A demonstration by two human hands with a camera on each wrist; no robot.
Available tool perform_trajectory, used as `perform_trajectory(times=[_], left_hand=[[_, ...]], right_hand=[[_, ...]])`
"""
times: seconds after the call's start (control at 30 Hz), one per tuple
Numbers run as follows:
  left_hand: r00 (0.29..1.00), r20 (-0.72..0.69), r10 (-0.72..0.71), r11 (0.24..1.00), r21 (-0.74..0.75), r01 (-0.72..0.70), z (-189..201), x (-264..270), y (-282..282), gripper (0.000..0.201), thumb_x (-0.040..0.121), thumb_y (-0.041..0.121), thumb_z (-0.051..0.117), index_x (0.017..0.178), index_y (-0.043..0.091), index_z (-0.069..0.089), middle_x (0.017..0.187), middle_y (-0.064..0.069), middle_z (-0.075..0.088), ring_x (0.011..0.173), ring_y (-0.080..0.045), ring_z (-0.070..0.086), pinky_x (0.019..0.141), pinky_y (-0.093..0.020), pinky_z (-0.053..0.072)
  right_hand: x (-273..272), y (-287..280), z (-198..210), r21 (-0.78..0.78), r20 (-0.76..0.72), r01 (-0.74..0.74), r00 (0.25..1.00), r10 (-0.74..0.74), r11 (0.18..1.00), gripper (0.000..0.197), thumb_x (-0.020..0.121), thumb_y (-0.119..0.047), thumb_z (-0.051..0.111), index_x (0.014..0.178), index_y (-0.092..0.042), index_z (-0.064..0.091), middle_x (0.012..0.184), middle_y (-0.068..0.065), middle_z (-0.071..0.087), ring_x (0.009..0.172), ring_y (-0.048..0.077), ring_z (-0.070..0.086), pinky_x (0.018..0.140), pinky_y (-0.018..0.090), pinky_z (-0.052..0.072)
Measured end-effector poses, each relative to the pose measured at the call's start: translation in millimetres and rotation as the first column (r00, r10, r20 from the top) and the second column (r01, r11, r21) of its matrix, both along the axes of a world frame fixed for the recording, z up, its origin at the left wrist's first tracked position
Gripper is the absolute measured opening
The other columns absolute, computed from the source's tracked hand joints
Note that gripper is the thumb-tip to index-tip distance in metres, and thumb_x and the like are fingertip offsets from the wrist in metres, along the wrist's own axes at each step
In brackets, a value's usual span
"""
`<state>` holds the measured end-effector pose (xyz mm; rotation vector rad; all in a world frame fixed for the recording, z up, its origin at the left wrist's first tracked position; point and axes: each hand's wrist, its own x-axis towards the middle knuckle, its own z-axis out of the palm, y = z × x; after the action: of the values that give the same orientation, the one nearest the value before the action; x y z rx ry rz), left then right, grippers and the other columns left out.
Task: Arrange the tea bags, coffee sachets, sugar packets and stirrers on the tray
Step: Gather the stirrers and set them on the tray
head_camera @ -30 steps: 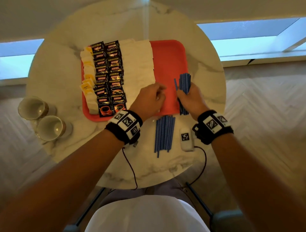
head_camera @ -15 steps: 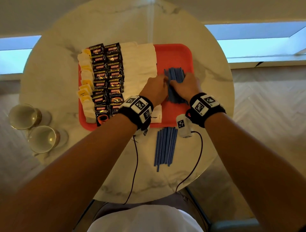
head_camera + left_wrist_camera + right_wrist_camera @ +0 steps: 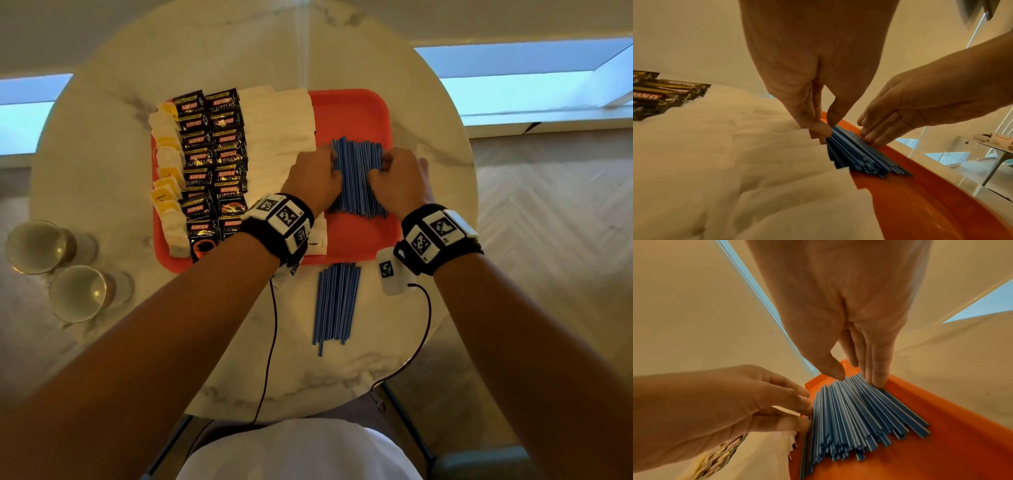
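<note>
A red tray (image 3: 352,109) lies on a round marble table (image 3: 102,137). Left to right it carries tea bags (image 3: 168,171), black coffee sachets (image 3: 212,161), white sugar packets (image 3: 277,130) and a flat bundle of blue stirrers (image 3: 358,171). My left hand (image 3: 320,173) touches the bundle's left edge with bent fingertips (image 3: 805,408) and thumb. My right hand (image 3: 397,174) sets straight fingers (image 3: 877,379) against its right edge, thumb resting on top. A second bundle of blue stirrers (image 3: 335,301) lies on the table in front of the tray.
Two glasses (image 3: 36,246) (image 3: 78,293) stand at the table's left edge. A small white marked device (image 3: 388,270) with a black cable lies beside the loose stirrers. Bare red tray floor shows behind and to the right of the stirrers on the tray.
My right hand carried the stirrer bundle from the tray's front right edge onto the tray floor. Both hands now flank it, and the stirrers lie spread wider.
</note>
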<state>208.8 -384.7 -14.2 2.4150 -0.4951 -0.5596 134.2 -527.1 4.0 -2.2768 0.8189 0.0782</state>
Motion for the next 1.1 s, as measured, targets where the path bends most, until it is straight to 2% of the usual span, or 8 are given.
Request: perform_trajectory(times=[0.13,0.3,0.47,0.57,0.63,0.77,0.9,1.1], left_hand=[[0.997,-0.012,-0.075,0.997,0.013,0.076,2.9,-6.7,-7.0,0.029,0.091,0.013,0.058,0.120,0.006,0.061,0.112,-0.014,0.066,0.100,-0.028,0.064,0.088,-0.040,0.055],[0.999,0.034,-0.030,1.000,0.005,0.030,3.8,-6.0,-6.8,0.024,0.091,0.015,0.058,0.113,0.007,0.061,0.108,-0.012,0.066,0.097,-0.026,0.063,0.085,-0.039,0.054],[0.997,0.076,-0.014,0.999,0.046,0.011,0.8,-9.9,-8.7,0.027,0.091,0.021,0.057,0.115,0.007,0.058,0.110,-0.013,0.062,0.095,-0.029,0.061,0.080,-0.037,0.052],[0.999,0.044,-0.021,1.000,0.008,0.021,-0.8,-15.9,-9.9,0.028,0.091,0.021,0.059,0.116,0.009,0.059,0.111,-0.013,0.064,0.097,-0.028,0.062,0.084,-0.039,0.053],[0.999,0.036,-0.014,0.999,-0.037,0.016,0.1,-17.6,-7.7,0.024,0.090,0.020,0.059,0.112,0.010,0.060,0.106,-0.010,0.066,0.095,-0.026,0.063,0.084,-0.039,0.054],[0.997,0.056,0.051,0.996,-0.077,-0.047,-0.3,-16.5,2.0,0.022,0.090,0.018,0.057,0.110,0.010,0.061,0.100,-0.009,0.067,0.089,-0.024,0.064,0.082,-0.040,0.054],[0.998,0.039,0.055,0.998,0.000,-0.055,-0.6,-20.0,1.9,0.028,0.090,0.022,0.055,0.114,0.008,0.058,0.104,-0.013,0.065,0.088,-0.029,0.064,0.078,-0.040,0.055],[0.998,-0.014,0.064,0.995,-0.080,-0.065,3.0,-23.2,-1.0,0.024,0.089,0.022,0.058,0.111,0.012,0.062,0.102,-0.007,0.067,0.091,-0.023,0.064,0.086,-0.039,0.054]], right_hand=[[1.1,3.3,-1.7,0.032,0.019,0.002,1.000,-0.003,0.999,0.022,0.086,-0.012,0.058,0.099,-0.003,0.073,0.096,0.013,0.073,0.089,0.026,0.069,0.079,0.033,0.058],[1.6,-1.2,-1.7,0.018,0.063,0.043,0.997,-0.044,0.999,0.024,0.084,-0.008,0.057,0.098,-0.001,0.074,0.097,0.015,0.074,0.090,0.028,0.068,0.083,0.037,0.055],[-0.7,-1.0,-2.1,0.048,0.073,0.023,0.997,-0.027,0.999,0.024,0.087,-0.009,0.058,0.105,-0.008,0.074,0.103,0.006,0.073,0.093,0.018,0.067,0.083,0.020,0.051],[-4.9,0.1,-4.1,0.058,0.102,0.043,0.994,-0.049,0.997,0.027,0.087,-0.012,0.058,0.110,-0.013,0.074,0.105,0.001,0.072,0.093,0.012,0.066,0.075,0.002,0.040],[-11.2,1.5,-4.0,0.071,0.132,0.046,0.990,-0.055,0.996,0.027,0.087,-0.012,0.059,0.110,-0.014,0.074,0.102,-0.001,0.072,0.085,0.007,0.064,0.068,-0.006,0.036],[-33.3,2.1,-2.0,0.091,0.171,0.068,0.982,-0.082,0.994,0.024,0.086,-0.011,0.061,0.106,-0.015,0.073,0.098,-0.002,0.072,0.074,-0.003,0.060,0.067,-0.006,0.037],[-53.9,7.7,-4.4,0.096,0.163,0.058,0.984,-0.074,0.994,0.023,0.086,-0.009,0.061,0.103,-0.014,0.074,0.093,-0.002,0.072,0.079,0.008,0.064,0.069,-0.005,0.038],[-64.4,15.3,-3.2,0.091,0.151,0.049,0.987,-0.063,0.995,0.022,0.086,-0.010,0.060,0.101,-0.016,0.074,0.090,-0.007,0.071,0.077,0.005,0.063,0.071,-0.002,0.040]])
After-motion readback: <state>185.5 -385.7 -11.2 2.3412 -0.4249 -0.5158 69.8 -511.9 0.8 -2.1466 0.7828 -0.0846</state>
